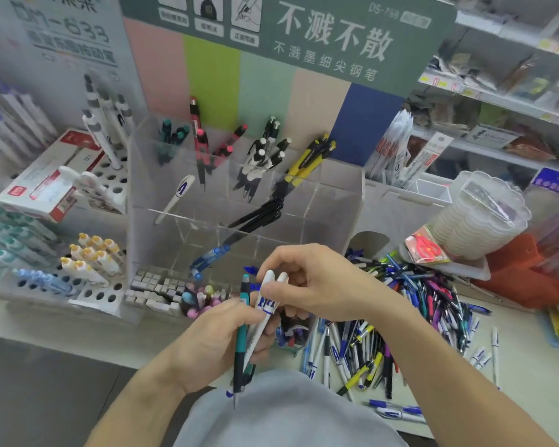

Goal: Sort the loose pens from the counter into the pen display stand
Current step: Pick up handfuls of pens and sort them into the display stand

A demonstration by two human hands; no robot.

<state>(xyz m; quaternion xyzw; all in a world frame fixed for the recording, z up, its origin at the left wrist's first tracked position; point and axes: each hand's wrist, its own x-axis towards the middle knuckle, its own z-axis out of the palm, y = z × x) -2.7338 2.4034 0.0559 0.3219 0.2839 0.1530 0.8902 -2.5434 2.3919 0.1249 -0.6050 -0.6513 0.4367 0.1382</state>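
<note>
In front of the clear acrylic pen display stand (242,201), your left hand (217,343) grips a small bunch of pens: a teal pen (241,337) and white pens with blue lettering (265,311). Your right hand (307,282) pinches the white pens' upper ends. Right of the stand, the heap of loose pens (410,311) sprawls on the counter (530,382).

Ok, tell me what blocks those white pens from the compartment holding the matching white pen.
Nothing visible does. The white pens, pinched by the right hand, sit in front of the clear stand; its compartments are open-topped, and the matching white pen leans alone there.
</note>
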